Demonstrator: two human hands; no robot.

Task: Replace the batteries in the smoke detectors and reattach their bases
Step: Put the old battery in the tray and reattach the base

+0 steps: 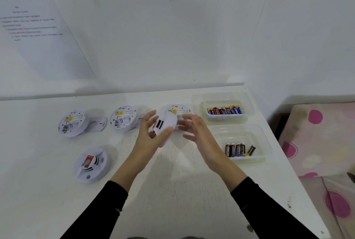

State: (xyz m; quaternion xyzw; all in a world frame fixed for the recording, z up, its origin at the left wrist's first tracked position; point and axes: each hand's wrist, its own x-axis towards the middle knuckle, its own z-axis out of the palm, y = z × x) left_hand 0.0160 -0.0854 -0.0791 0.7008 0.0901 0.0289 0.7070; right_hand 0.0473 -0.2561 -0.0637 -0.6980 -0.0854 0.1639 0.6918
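One closed detector (92, 163) at seven o'clock seems finished, three open detectors (124, 118) around eleven still wait; the left hand (151, 131) has its fingers curled around a white part (166, 123), the right hand (192, 128) has its fingers spread, empty.

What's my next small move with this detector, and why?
Probably reach the right hand to a battery tray for a cell: the left hand holds the smoke detector, its dark slot looks empty, and the right hand holds nothing. Which tray is fresh is unclear.
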